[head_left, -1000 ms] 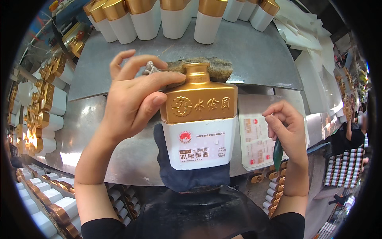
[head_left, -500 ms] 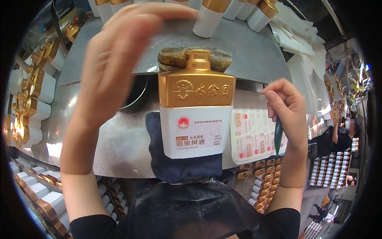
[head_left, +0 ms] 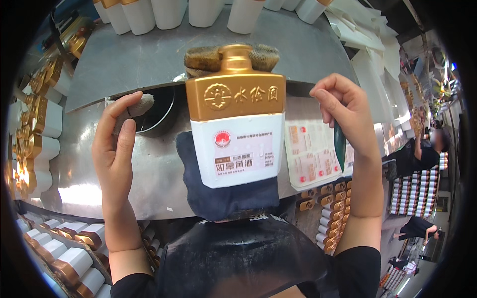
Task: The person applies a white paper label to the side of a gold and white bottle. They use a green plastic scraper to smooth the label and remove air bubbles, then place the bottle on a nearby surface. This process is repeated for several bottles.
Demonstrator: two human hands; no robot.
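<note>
A flat white bottle with a gold top (head_left: 237, 149) lies face up before me, a printed label on its front. Its lower end is on a dark blue cloth (head_left: 233, 198), and its neck lies against a worn brown pad (head_left: 266, 57). My left hand (head_left: 117, 144) is beside a black bowl (head_left: 164, 119), thumb and fingers apart around a grey sponge-like lump (head_left: 142, 105); I see no firm grip on it. My right hand (head_left: 343, 102) is closed on a slim green-handled tool (head_left: 340, 146), its handle pointing down past the palm; its working tip is hidden.
A sheet of labels (head_left: 313, 154) lies right of the bottle. White-and-gold bottles (head_left: 206, 12) stand along the back of the grey board (head_left: 134, 54), with more at left (head_left: 44, 134) and below the table. Crumpled white paper (head_left: 362, 44) hangs at back right. A co-worker (head_left: 425, 154) is far right.
My left hand has come down and back from over the rear board to the bowl, and the lump there is now visible. My right hand keeps its green-handled tool.
</note>
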